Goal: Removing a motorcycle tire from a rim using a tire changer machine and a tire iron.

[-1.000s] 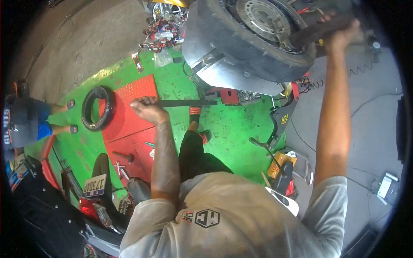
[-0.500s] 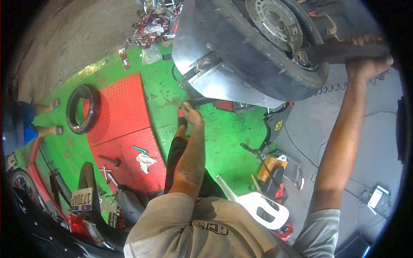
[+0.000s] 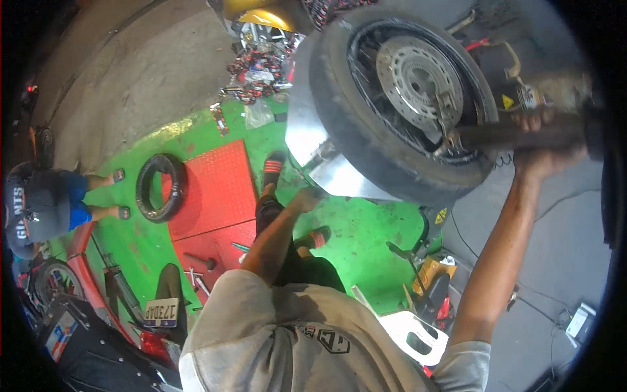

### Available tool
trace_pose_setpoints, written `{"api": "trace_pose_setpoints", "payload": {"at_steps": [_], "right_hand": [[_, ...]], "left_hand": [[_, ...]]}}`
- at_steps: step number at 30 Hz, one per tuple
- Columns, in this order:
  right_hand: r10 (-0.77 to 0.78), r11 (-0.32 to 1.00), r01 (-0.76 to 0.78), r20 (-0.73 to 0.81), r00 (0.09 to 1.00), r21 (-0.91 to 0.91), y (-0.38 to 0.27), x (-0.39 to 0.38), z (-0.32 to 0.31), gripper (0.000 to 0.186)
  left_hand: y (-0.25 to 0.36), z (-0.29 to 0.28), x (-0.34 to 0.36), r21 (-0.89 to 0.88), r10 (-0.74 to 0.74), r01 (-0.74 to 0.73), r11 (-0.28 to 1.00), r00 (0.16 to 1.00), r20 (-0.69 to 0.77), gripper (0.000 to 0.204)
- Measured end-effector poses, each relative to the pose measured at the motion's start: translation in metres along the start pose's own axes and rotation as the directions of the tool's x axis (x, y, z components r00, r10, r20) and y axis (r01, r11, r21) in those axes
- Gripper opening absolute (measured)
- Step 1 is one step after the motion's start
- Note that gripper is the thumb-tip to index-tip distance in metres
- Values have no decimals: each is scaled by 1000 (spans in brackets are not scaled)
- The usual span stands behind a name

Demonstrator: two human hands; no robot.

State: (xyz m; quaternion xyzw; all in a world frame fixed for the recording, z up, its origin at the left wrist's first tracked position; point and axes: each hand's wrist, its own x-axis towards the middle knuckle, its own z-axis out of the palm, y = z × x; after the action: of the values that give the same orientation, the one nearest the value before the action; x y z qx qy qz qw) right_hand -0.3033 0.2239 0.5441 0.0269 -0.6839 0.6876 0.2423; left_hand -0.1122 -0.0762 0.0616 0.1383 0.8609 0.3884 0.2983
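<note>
A motorcycle wheel with a black tyre and a drilled brake disc lies on the shiny metal turntable of a tyre changer. The machine's thick dark arm reaches over the wheel from the right, its metal head at the rim. My right hand is wrapped round this arm, with fingertips showing on its far side. Below the turntable's near left edge is my left hand. It is dark and smeared, so its fingers cannot be made out.
A red ramp lies on the green floor at left, with a loose tyre, a mallet and wrenches. Another person is at far left beside motorcycles. A white plastic chair stands near my right side. Packaged goods are heaped beyond.
The view has shifted, showing more of the wheel's face and the person at left. My left hand has come away from a dark bar by the turntable; my right hand stays on the arm.
</note>
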Motion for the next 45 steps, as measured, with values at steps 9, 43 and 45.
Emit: {"api": "trace_pose_setpoints", "payload": {"at_steps": [9, 43, 45], "right_hand": [[45, 986, -48, 24, 999, 158, 11, 6, -78, 92], [559, 648, -761, -695, 452, 26, 65, -131, -18, 100], [628, 736, -627, -603, 492, 254, 89, -152, -27, 103]], "left_hand": [[-202, -219, -135, -196, -502, 466, 863, 836, -222, 35], [145, -428, 109, -775, -73, 120, 620, 993, 95, 84], [167, -427, 107, -805, -37, 128, 579, 991, 131, 83]]}}
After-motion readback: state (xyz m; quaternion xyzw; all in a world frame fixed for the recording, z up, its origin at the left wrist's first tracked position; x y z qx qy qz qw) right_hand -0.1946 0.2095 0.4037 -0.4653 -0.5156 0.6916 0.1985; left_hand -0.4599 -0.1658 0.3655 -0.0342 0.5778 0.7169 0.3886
